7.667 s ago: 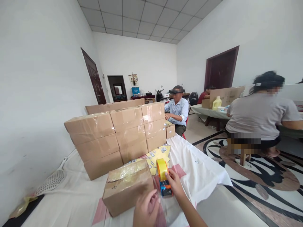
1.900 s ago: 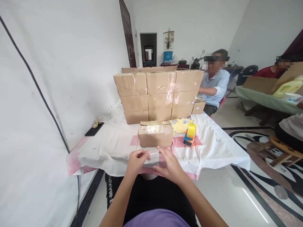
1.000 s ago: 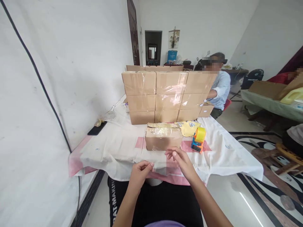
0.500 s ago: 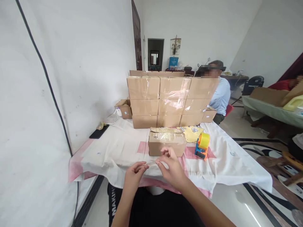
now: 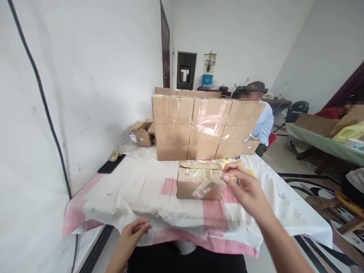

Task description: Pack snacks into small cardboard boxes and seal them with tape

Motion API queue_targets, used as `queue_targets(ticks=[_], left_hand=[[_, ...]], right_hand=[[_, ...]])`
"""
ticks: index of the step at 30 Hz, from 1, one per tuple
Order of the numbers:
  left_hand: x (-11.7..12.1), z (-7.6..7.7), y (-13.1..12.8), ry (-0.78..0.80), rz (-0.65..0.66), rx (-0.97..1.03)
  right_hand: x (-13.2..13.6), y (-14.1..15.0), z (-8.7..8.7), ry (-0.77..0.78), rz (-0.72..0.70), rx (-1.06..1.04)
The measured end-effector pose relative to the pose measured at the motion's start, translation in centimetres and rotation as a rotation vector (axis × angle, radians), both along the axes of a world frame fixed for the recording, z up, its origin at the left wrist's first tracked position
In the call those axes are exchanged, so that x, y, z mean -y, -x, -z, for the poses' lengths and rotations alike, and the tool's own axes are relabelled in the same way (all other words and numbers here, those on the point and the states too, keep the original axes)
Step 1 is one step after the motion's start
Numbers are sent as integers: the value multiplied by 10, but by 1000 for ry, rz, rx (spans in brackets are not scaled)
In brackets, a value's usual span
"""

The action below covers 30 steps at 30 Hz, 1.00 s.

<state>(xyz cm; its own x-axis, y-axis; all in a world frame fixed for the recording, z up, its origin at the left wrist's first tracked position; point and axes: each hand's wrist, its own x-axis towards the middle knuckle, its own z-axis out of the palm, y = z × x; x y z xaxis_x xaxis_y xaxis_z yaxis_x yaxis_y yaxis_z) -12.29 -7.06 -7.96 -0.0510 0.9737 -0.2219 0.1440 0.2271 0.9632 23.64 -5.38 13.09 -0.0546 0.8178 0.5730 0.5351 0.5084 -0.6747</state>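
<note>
My right hand pinches one end of a short strip of clear tape between thumb and fingers. The strip hangs down to the left, in front of a small cardboard box; whether it touches the box I cannot tell. That box is taped along its top and sits on the cloth-covered table. Low at the table's front edge, my left hand has its fingers drawn together, with nothing visible in them. The tape dispenser is mostly hidden behind my right hand.
A stack of taped cardboard boxes stands behind the small box. To its left is an opened carton; a black phone-like slab lies by the wall. A person in a light blue shirt sits behind the stack.
My hands have moved apart: the right went up and right with the tape strip, the left dropped down and left, off the tape. The view has shifted slightly.
</note>
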Motion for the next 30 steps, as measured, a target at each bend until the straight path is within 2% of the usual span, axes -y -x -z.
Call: queue_targets(ticks=[2, 4, 6, 9, 13, 18, 20, 23, 26, 30], left_hand=[[6, 18, 7, 21, -32, 0], [12, 27, 0, 21, -65, 10], [13, 27, -16, -12, -98, 26], [4, 14, -48, -84, -96, 94], [-17, -12, -86, -136, 22, 192], [-38, -58, -129, -273, 322, 319], [-46, -80, -146, -394, 433, 269], [-55, -104, -172, -554, 546, 33], [-63, -110, -195, -647, 613, -208], [-71, -102, -212, -664, 646, -249]], right_hand=[[-11, -23, -26, 116, -84, 81], [-24, -39, -42, 228, -171, 161], [-38, -50, -50, 302, -232, 241], [-62, -61, -51, 356, -231, 372], [-97, -71, -41, 498, -204, 500], [-138, -76, -15, 556, -201, 535], [-150, -77, -5, 567, -193, 536], [-162, -78, 9, 577, -170, 535], [-167, -77, 20, 572, -128, 543], [-170, -72, 31, 501, -32, 563]])
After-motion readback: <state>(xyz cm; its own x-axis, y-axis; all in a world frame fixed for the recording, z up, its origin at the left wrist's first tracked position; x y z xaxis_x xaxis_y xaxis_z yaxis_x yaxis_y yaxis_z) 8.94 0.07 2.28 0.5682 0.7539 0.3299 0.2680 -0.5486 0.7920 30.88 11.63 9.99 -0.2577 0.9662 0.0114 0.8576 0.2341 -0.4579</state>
